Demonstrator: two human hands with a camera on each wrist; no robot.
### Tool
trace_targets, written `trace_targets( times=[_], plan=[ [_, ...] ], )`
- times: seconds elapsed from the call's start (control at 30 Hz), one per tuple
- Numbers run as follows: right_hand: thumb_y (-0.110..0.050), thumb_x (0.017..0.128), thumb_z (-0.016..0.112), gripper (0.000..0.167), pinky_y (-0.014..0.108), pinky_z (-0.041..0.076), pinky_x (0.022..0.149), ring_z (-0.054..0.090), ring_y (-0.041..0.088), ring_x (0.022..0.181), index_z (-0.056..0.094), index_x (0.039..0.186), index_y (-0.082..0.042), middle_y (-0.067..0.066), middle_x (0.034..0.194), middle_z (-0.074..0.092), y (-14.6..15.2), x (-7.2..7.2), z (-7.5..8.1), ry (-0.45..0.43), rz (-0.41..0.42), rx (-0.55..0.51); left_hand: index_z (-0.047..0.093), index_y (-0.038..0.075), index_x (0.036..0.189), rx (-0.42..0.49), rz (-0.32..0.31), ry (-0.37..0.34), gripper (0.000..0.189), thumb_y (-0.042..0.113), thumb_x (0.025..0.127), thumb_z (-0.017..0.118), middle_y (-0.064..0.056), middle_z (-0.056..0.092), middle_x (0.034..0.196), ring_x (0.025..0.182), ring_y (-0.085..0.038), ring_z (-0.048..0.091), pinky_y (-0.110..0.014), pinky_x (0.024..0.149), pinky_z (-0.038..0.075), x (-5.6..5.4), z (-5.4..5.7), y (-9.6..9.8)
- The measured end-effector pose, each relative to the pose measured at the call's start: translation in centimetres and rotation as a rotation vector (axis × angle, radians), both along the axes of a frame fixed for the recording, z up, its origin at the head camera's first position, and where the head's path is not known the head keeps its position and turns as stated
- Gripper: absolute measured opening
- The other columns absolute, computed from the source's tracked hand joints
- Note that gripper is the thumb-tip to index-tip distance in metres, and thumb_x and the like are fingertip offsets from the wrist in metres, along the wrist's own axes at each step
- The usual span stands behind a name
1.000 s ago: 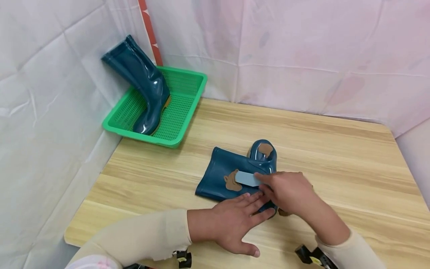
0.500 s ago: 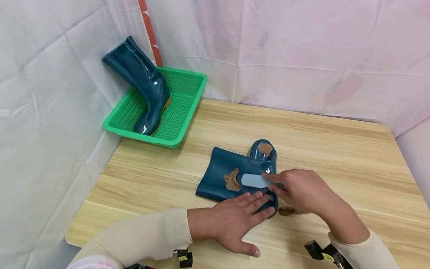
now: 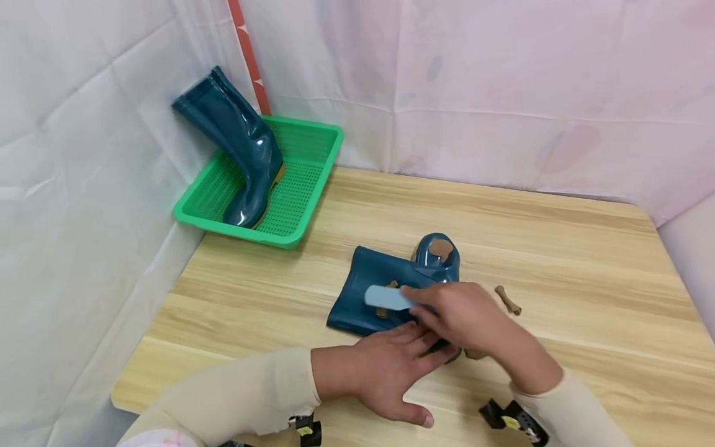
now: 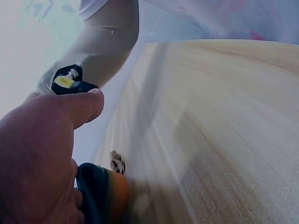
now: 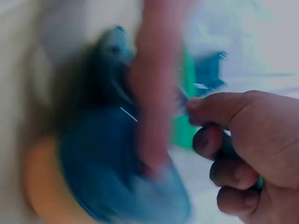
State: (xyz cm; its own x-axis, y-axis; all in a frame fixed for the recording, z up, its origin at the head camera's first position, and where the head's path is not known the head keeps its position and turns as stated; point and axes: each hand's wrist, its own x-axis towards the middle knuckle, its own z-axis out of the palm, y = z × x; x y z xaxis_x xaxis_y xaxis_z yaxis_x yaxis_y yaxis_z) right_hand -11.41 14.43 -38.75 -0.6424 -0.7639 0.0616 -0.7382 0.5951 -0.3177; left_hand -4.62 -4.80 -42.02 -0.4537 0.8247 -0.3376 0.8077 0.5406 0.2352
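A dark teal rubber boot (image 3: 357, 292) lies on its side on the table, its shaft toward the left. My left hand (image 3: 388, 372) rests on the boot with straight, spread fingers. My right hand (image 3: 466, 313) grips a scraper (image 3: 385, 297) whose flat blade is light blue-grey. That blade lies over a brown mud-like patch (image 3: 382, 312) on the shaft and hides most of it. Another brown patch (image 3: 441, 249) sits on the boot's toe. The right wrist view is blurred, but the curled fingers of the right hand (image 5: 252, 140) show beside the boot (image 5: 117, 163).
At the back left stands a green basket (image 3: 329, 152) with a second teal boot (image 3: 254, 146) leaning in it. A rolled brown strip (image 3: 507, 301) lies on the table (image 3: 558, 248) to the right. More brown lumps (image 3: 475, 354) lie close to the near boot.
My right hand drew the scraper back to the right, off the brown patch, then moved it left over the patch again. My left hand stays in place on the boot.
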Motion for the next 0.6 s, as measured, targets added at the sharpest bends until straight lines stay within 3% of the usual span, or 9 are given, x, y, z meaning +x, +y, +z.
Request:
trace_targets(
  times=[0.17,0.27,0.43,0.6],
  plan=[
    [-0.02,0.095,0.075,0.037,0.027,0.036,0.046,0.039,0.003,0.049,0.072,0.132,-0.016,-0.013,0.054,0.04,2.2,0.0,1.4,-0.022,-0.104,0.111,-0.017,0.029,0.161,-0.038,-0.001,-0.015,0.095,0.082,0.094,0.025,0.001,-0.026,0.166,0.149,-0.013,-0.026,-0.031,0.123,-0.003,-0.1,0.0,0.2],
    [-0.023,0.097,0.073,0.038,0.027,0.037,0.046,0.04,0.004,0.049,0.07,0.134,-0.015,-0.013,0.054,0.039,0.7,-0.4,0.2,-0.02,-0.078,0.122,-0.013,0.027,0.162,-0.031,0.003,-0.012,0.096,0.081,0.094,0.028,-0.001,-0.021,0.167,0.15,-0.013,-0.023,-0.031,0.123,-0.002,-0.1,0.0,0.1],
    [-0.028,0.1,0.069,0.039,0.025,0.041,0.049,0.043,0.001,0.052,0.068,0.137,-0.016,-0.015,0.06,0.042,-2.7,-1.4,-1.9,0.024,0.029,0.034,-0.006,0.024,0.164,-0.004,-0.009,0.03,0.095,0.079,0.095,0.031,-0.005,-0.013,0.17,0.151,-0.014,-0.018,-0.031,0.123,-0.001,0.0,0.0,-0.1],
    [-0.026,0.098,0.071,0.039,0.025,0.039,0.048,0.041,0.0,0.052,0.068,0.136,-0.017,-0.016,0.061,0.043,-1.2,-1.2,-0.5,0.024,0.002,0.013,-0.009,0.026,0.163,-0.009,-0.008,0.002,0.094,0.079,0.095,0.03,-0.002,-0.017,0.168,0.151,-0.014,-0.02,-0.03,0.123,-0.001,-0.1,0.1,-0.1]
  ],
)
